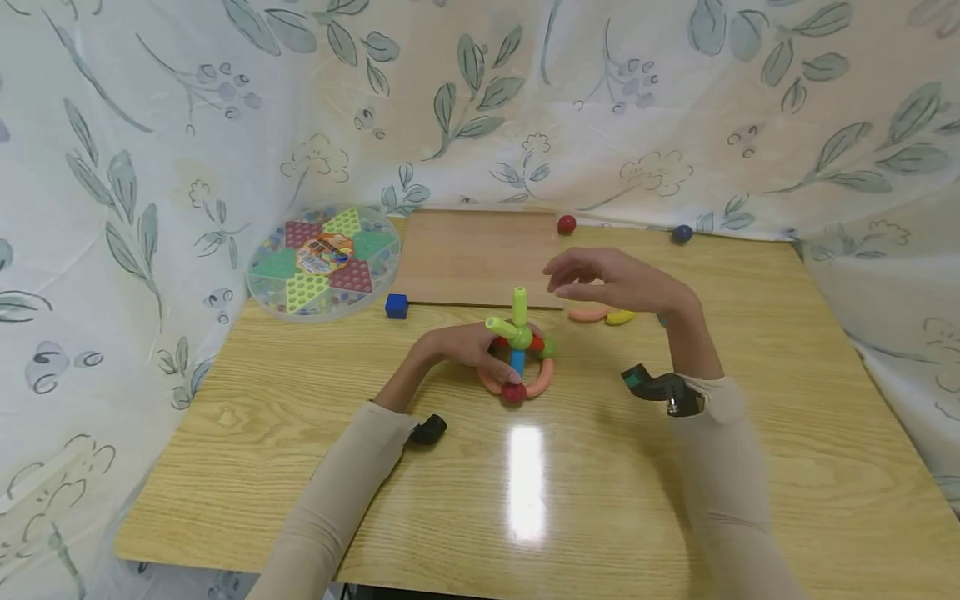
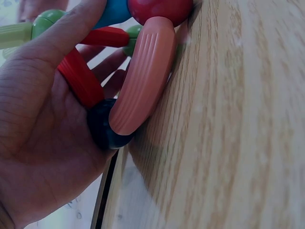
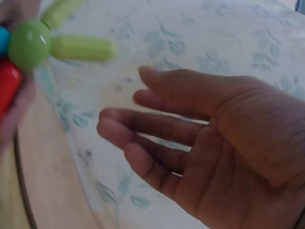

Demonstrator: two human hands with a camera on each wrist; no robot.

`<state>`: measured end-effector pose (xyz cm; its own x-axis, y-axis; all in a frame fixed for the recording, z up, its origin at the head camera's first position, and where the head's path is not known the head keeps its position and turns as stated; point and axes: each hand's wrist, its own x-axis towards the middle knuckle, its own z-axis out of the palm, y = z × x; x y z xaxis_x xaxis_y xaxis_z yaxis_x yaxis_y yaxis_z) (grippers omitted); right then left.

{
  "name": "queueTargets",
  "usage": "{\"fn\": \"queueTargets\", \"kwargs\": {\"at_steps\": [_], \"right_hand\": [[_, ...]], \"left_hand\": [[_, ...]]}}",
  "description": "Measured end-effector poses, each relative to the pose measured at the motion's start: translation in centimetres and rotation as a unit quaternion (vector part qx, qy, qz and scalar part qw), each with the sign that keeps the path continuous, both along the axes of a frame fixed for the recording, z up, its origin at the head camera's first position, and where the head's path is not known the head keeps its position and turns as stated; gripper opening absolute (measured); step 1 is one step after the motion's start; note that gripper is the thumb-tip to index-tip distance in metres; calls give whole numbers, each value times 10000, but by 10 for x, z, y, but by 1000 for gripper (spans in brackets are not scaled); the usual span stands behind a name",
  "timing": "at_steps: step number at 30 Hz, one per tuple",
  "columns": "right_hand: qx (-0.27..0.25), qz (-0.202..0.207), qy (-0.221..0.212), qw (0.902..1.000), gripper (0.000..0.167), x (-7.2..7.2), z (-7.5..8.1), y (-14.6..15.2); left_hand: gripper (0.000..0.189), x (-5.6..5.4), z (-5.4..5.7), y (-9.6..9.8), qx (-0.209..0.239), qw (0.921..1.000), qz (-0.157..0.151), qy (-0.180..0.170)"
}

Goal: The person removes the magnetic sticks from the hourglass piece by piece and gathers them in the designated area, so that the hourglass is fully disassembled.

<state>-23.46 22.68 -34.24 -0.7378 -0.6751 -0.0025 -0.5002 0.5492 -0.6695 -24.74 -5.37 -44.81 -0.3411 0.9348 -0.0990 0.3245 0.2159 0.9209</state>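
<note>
A ball-and-rod toy structure (image 1: 521,337) stands on the table, with a ring of curved pink rods (image 2: 145,81) low down. A red ball (image 1: 513,394) is at its front and a dark blue ball (image 2: 101,125) near the palm. Red and blue rods rise to a light green ball (image 3: 30,45), from which two light green rods stick out. My left hand (image 1: 468,343) grips the structure, thumb in front and fingers behind. Up and to the right, my right hand (image 1: 611,279) hovers apart from it, fingers loosely bent and holding nothing.
Behind the structure lies a wooden board (image 1: 480,254), with a blue cube (image 1: 397,306) at its near left corner. A round game board (image 1: 262,287) is at the left. Loose pieces include a red ball (image 1: 567,224), a blue ball (image 1: 682,234) and a yellow rod (image 1: 620,317).
</note>
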Motion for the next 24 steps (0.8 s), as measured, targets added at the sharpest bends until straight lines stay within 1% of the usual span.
{"fn": "queueTargets", "kwargs": {"at_steps": [3,5,8,10,16,19,21,24], "right_hand": [[-219,442,-232,9985,41,2,-3,-19],[-232,642,-278,9973,45,2,-6,-29],[-208,792,-255,9963,45,2,-10,-41],[-219,881,-167,9957,43,1,-13,-46],[-352,890,-118,9953,31,1,-16,-47],[-346,877,-93,9955,29,1,-17,-47],[-321,877,10,9956,29,1,-18,-48],[-348,736,91,9966,26,3,-15,-50]], "left_hand": [[69,0,0,0,56,10000,4,-7],[68,0,1,-1,53,10000,5,-18],[65,-1,0,-2,-44,10000,66,7],[64,-1,0,-3,-81,9999,83,27],[63,-2,-3,1,-1,9999,-33,114],[62,-1,-2,1,-3,9999,-28,130],[62,-1,-2,1,13,9999,-17,110],[63,-2,-1,1,35,10000,-25,83]]}}
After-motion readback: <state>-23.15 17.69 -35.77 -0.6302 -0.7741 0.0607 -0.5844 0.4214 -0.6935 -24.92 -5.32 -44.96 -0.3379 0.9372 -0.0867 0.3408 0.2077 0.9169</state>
